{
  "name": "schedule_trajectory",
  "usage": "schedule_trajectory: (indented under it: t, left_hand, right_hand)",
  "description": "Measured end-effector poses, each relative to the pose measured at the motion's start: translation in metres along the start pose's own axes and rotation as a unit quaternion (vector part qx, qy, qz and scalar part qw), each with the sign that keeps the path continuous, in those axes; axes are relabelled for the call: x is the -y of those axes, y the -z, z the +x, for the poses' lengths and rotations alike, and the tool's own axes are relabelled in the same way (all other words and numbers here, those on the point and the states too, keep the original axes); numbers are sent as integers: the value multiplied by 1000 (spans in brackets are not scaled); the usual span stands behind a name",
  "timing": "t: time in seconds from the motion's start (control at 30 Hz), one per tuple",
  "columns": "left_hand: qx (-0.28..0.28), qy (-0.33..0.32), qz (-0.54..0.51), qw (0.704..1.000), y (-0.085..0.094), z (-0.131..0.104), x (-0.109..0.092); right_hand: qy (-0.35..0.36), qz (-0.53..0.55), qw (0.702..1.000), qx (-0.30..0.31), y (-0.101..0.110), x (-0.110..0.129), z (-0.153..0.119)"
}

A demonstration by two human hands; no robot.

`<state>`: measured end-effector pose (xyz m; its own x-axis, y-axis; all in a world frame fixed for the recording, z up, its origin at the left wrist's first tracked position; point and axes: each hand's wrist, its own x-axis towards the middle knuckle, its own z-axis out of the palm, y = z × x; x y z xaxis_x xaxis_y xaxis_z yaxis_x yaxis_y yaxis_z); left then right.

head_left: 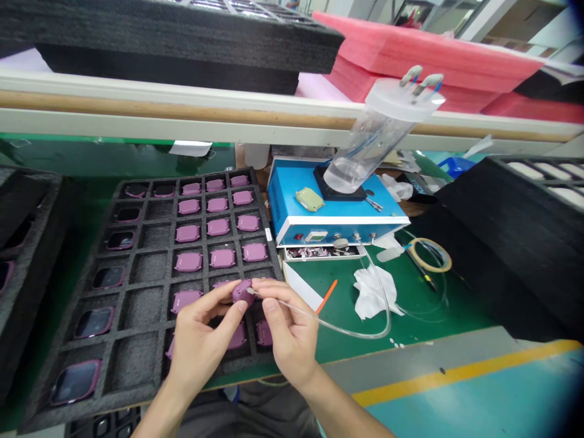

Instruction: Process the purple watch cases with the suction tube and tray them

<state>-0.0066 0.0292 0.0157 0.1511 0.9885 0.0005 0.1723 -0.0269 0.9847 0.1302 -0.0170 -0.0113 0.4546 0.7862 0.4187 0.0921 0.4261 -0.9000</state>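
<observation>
My left hand (203, 331) is closed on a small purple watch case (243, 293), held above the near part of a black foam tray (152, 267). From the right, my right hand (289, 325) is closed around the end of a thin clear tube (347, 332), whose tip touches the case. The tube curves back to the front of a blue box (296, 210). In the tray, purple cases (222, 258) fill the right columns, and cases with dark screens (93, 321) lie in the left column.
On the blue box stand a clear cylinder (365, 137) and a yellowish case (309, 199). An orange stick (326, 296) and white tissue (375, 291) lie right of my hands. Black foam stacks (511, 243) flank the right side. A shelf (228, 125) crosses behind.
</observation>
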Motion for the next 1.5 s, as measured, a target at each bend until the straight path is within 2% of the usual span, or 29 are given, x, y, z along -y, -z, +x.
schedule_trajectory:
  t: [0.6,1.2,1.5]
  left_hand:
    - [10,-10,-33,999,0,-2,-1]
    - [4,3,-17,1000,1,-1,6]
    - [3,2,-15,1000,1,0,4]
  right_hand:
    - [-12,2,1000,-2,0,-1,-4]
    - [-15,20,1000,-1,-1,-1,-2]
    - [-13,15,1000,0,-1,-1,-1]
